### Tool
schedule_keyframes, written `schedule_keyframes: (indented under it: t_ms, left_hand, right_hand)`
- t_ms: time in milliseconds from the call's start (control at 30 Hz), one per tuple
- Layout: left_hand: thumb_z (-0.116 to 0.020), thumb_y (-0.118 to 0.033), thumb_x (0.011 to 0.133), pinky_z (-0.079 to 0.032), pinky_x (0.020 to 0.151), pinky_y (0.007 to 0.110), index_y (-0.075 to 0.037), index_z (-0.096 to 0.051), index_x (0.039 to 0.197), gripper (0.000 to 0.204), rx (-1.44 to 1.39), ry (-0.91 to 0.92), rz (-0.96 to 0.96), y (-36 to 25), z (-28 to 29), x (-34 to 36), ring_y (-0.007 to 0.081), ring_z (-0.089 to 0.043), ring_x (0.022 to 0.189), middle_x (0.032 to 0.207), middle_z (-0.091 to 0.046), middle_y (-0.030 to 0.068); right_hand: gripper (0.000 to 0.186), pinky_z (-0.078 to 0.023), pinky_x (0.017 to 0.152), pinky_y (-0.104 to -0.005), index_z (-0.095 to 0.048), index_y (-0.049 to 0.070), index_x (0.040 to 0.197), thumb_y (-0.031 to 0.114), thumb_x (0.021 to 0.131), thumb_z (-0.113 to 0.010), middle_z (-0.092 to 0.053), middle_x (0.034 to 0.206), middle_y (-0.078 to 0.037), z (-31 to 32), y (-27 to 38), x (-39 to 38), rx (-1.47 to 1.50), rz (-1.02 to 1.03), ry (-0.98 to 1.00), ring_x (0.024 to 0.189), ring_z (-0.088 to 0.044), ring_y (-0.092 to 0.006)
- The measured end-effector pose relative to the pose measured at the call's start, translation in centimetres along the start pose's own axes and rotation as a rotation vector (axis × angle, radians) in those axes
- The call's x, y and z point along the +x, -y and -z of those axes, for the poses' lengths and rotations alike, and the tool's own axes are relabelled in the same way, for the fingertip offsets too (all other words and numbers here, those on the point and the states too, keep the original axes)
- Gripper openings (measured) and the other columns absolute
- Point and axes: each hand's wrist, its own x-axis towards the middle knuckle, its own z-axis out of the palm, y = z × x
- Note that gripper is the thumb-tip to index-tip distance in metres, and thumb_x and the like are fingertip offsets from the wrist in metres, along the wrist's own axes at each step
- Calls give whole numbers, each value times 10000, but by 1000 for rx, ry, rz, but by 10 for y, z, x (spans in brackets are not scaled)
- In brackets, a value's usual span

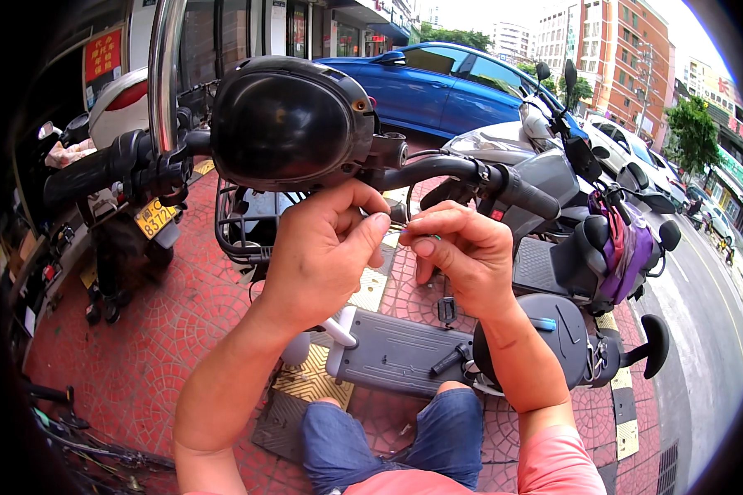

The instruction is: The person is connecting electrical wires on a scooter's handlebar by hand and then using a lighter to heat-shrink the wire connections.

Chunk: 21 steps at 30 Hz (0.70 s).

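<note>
Below the handlebar of an electric scooter, my two hands meet with their fingertips close together. My left hand (326, 252) is closed, thumb and forefinger pinched near a thin wire (401, 228). My right hand (468, 257) pinches at the same wire from the other side, a speck of green showing by its thumb. The wire's ends are hidden in the fingers. Just above my left hand sits the glossy black headlight housing (281, 128). A black handlebar (437, 169) runs off to the right, ending in a rubber grip (530, 195).
Behind my left hand is a black wire basket (238, 231). The scooter's grey footboard (400, 351) and round black seat (553, 334) lie below. A parked grey scooter (553, 272) stands close on the right, a blue car (421, 91) beyond. A chrome pole (165, 74) rises at left.
</note>
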Motion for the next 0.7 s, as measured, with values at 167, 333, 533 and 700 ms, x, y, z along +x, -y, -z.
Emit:
schedule_keyframes:
  t_ms: [167, 333, 533, 700]
  left_hand:
    - [-617, -142, 1074, -440, 442, 247, 8, -668, 1064, 158, -95, 63, 78, -11, 11, 4, 73, -588, 522, 741, -708, 56]
    - [-644, -187, 1083, -441, 419, 220, -2, -653, 1057, 186, -80, 53, 57, -12, 7, 7, 72, -592, 490, 759, -709, 65]
    - [-691, -204, 1075, -434, 418, 209, -14, -649, 1065, 195, -36, 52, 43, -8, 2, 7, 56, -585, 497, 781, -714, 56]
    - [-695, -127, 1051, -494, 518, 254, 25, -665, 1030, 156, -63, 48, 42, -10, 3, 1, 76, -620, 620, 803, -698, 54]
  right_hand:
    - [193, -616, 701, -264, -763, -66, 1202, -18, 1017, -734, -763, 1067, -132, 6, -4, 3, 137, -94, 58, 812, -739, -140]
    - [191, -632, 733, -283, -763, -69, 1208, 3, 1037, -714, -762, 1067, -127, 8, -1, 7, 125, -136, 120, 832, -752, -155]
    - [222, -636, 773, -299, -726, -74, 1249, 1, 1042, -701, -758, 1091, -134, 5, 6, 9, 102, -129, 150, 897, -768, -173]
    - [241, -634, 788, -309, -674, -72, 1260, 19, 1038, -707, -754, 1097, -138, 3, 7, 4, 159, -102, 132, 943, -784, -186]
